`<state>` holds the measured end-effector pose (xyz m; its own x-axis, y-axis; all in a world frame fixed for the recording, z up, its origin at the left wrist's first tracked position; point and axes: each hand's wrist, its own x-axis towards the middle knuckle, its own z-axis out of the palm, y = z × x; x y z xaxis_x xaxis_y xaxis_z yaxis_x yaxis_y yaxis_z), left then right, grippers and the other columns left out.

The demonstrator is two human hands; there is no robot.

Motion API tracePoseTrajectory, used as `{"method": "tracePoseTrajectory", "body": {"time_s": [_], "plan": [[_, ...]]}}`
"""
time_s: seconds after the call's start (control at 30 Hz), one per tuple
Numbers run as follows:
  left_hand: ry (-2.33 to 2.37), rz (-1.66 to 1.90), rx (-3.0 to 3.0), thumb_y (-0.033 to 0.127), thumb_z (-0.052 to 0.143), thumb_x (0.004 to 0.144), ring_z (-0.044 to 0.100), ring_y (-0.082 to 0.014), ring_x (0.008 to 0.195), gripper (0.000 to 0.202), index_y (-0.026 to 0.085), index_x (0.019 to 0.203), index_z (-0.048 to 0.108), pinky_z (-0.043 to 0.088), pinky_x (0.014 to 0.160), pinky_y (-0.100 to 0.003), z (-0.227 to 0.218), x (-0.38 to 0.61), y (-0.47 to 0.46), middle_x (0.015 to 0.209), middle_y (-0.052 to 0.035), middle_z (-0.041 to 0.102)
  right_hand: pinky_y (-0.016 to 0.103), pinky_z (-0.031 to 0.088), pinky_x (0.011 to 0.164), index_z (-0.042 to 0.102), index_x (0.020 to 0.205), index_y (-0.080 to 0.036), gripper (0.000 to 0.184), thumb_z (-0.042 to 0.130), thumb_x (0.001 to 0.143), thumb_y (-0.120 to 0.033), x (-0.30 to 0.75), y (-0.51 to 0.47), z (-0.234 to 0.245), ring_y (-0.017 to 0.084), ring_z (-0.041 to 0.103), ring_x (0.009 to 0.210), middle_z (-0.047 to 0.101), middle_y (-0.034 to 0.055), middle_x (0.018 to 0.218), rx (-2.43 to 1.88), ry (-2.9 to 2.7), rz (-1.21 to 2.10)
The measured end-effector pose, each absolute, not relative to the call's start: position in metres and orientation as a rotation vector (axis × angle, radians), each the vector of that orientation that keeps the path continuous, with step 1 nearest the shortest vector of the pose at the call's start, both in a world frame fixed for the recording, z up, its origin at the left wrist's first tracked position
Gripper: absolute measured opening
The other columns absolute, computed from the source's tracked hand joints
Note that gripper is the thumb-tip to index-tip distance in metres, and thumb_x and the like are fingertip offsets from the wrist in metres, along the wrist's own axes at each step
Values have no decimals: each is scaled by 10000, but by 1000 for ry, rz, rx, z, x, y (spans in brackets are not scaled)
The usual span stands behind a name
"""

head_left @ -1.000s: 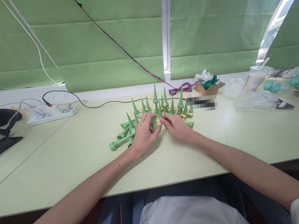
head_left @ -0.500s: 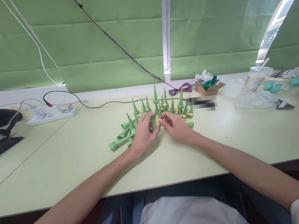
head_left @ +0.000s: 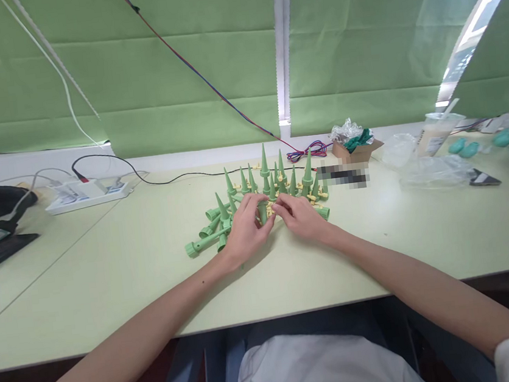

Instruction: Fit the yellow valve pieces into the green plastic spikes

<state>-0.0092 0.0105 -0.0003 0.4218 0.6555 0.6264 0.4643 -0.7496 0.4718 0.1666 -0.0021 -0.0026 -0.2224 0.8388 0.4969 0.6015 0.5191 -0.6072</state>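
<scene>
In the head view, my left hand (head_left: 245, 230) is closed around a green plastic watering spike (head_left: 263, 212), whose ends are partly hidden by the fingers. My right hand (head_left: 304, 217) faces it with thumb and forefinger pinched together. Small yellow valve pieces (head_left: 270, 212) show between the two hands; whether one is in the right fingers is too small to tell. Beyond the hands, several green cone spikes (head_left: 265, 168) stand upright, some with yellow valves on them. Other green spikes with capped ends (head_left: 205, 243) lie to the left of my left hand.
A white power strip (head_left: 90, 198) sits on the table (head_left: 145, 277) at the left, trailing a black cable. Toward the back right are a small cardboard box (head_left: 357, 153), a drink cup (head_left: 434, 135), plastic bags (head_left: 436, 171) and a dark flat object (head_left: 485, 178).
Both hands stay nearly in place. The right fingertips have shifted very slightly to the right, and the held spike is tilted slightly differently.
</scene>
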Motion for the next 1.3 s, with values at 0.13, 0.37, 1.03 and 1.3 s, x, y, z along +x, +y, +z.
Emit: {"method": "tracePoseTrajectory", "body": {"time_s": [0.13,0.37,1.03,1.3], "plan": [[978,1228,2446,238,577,898,507,-98,686,219,213,1110,527,506,591,-242,0,-9,9,1094,-55,563,287,280,582,388,704,-224,328,378,1008,-345,167,-1,-3,145,396,544,457,-20,606,-1211,-1963,303],[987,1232,2430,229,581,886,517,-98,677,236,213,1116,528,511,601,-252,0,-8,10,1104,-58,568,286,284,576,410,691,-220,359,371,1017,-365,167,-1,-2,140,406,540,479,-18,601,-1212,-1952,313],[1033,1207,2391,260,582,887,522,-111,676,256,216,1135,535,501,611,-270,-2,-9,13,1107,-59,587,279,329,608,491,780,-218,197,439,966,-252,168,-2,-1,157,486,596,539,-17,654,-1183,-1972,362],[1004,1225,2423,238,571,891,508,-107,689,248,221,1135,528,498,605,-252,-2,-9,11,1110,-52,588,280,279,585,383,666,-217,334,372,990,-299,166,-3,0,142,400,561,460,-15,605,-1217,-1971,370]]}}
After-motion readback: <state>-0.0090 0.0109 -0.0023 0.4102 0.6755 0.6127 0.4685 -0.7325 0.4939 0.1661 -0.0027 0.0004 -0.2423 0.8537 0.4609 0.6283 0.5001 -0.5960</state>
